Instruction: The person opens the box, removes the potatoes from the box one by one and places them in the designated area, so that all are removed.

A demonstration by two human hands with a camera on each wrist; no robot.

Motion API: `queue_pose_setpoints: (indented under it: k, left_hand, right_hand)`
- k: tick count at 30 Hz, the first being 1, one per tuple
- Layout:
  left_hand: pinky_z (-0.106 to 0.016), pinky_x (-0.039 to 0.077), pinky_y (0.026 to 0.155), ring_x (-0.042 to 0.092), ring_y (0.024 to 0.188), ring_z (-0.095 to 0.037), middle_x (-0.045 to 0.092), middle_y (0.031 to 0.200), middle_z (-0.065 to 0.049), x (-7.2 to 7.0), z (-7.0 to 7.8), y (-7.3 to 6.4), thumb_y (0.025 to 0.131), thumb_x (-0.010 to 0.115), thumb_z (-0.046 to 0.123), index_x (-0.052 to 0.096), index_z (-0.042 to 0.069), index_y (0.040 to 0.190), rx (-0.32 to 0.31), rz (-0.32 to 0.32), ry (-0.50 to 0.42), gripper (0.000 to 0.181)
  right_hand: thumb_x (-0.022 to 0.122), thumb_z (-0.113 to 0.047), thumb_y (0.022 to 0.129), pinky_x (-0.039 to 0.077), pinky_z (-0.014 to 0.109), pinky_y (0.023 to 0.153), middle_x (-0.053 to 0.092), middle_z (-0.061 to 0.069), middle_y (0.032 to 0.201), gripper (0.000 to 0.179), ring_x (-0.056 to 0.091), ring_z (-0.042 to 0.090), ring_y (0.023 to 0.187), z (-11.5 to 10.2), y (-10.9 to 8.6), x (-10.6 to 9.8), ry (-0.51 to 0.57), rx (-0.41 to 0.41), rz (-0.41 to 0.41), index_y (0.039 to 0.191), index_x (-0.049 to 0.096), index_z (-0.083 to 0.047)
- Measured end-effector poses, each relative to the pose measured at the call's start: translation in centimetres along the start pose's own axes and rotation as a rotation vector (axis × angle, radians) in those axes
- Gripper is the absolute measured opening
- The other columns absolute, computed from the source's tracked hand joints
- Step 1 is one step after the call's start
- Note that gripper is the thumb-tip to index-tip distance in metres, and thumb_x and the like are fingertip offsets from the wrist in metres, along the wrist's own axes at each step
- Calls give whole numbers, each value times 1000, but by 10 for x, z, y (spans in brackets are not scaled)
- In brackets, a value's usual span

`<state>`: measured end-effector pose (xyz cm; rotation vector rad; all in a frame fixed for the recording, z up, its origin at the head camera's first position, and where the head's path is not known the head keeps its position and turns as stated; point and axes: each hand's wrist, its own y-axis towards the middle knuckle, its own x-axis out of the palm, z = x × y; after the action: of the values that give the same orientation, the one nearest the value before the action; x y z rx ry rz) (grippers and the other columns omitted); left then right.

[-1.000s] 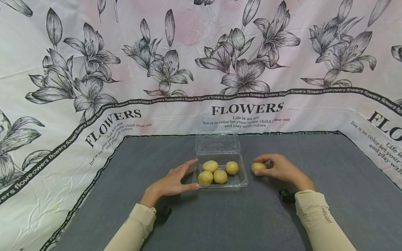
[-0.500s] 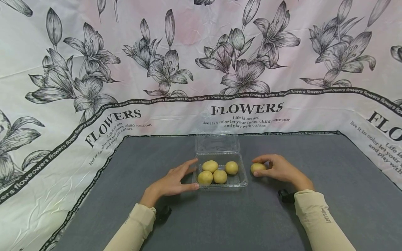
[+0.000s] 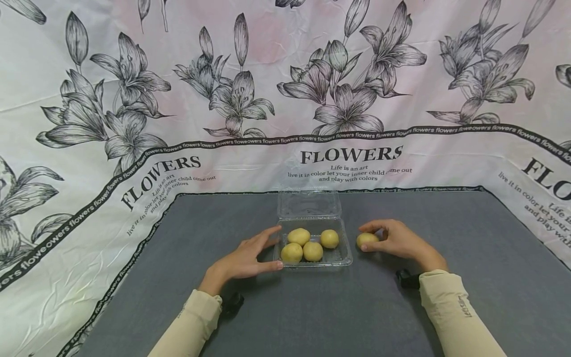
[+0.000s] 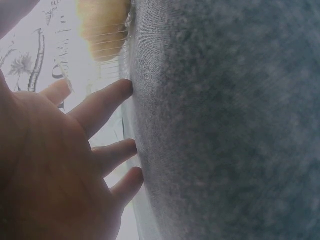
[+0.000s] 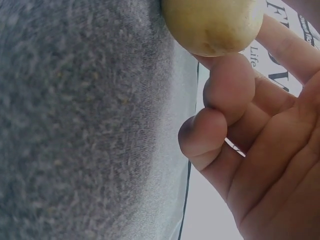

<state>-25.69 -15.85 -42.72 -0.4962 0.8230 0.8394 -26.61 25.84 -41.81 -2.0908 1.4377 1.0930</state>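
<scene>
In the head view a clear plastic clamshell box (image 3: 342, 257) stands in the middle of the table with several yellow potatoes (image 3: 313, 251) inside. Its hinged lid (image 3: 309, 204) is tipped back at the far side. My left hand (image 3: 241, 258) is at the box's left side, fingers straight and spread, with the thumb at the near corner. In the left wrist view the fingers (image 4: 102, 107) reach along the see-through wall. Just right of the box, my right hand (image 3: 399, 241) holds one potato (image 3: 366, 240) between thumb and fingers, low at the tabletop. The right wrist view shows the remaining fingers curled below that potato (image 5: 215, 25).
The grey tabletop (image 3: 312, 312) extends around the box and both hands. A white cloth (image 3: 250, 171) printed with black flowers and lettering rises behind the table and along its sides. Each wrist carries a small black device (image 3: 407, 279) by the cuff.
</scene>
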Motion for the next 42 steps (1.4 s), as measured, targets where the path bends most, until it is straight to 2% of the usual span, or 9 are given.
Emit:
queue_pose_setpoints:
  k: [19,28,32,42]
  left_hand:
    - [-67,14,122,20,159,-27,41,162,5,1,0,0,93,62,64,12,32,165,-9,1,0,93]
    - [-68,14,121,21,158,-28,40,163,4,1,0,1,93,62,64,11,33,165,-4,3,6,93]
    - [-67,13,121,21,158,-27,41,163,3,1,0,1,93,63,63,11,32,165,-5,3,5,93]
    - [-69,14,121,22,158,-30,43,161,1,0,3,1,93,64,61,14,29,165,-2,4,4,93]
  right_hand:
    - [83,-28,87,40,25,52,73,20,114,47,43,6,55,-14,-1,-5,-18,-21,63,125,71,-5]
    - [83,-30,86,40,26,49,73,18,117,46,43,8,55,-21,2,-3,-6,-30,120,128,71,-14]
    - [84,-28,86,40,26,50,74,17,115,45,44,7,55,-25,3,-2,-6,-50,146,126,71,-15]
    - [85,-23,84,40,24,50,75,15,110,43,44,3,55,-37,9,8,5,-132,146,123,73,-10]
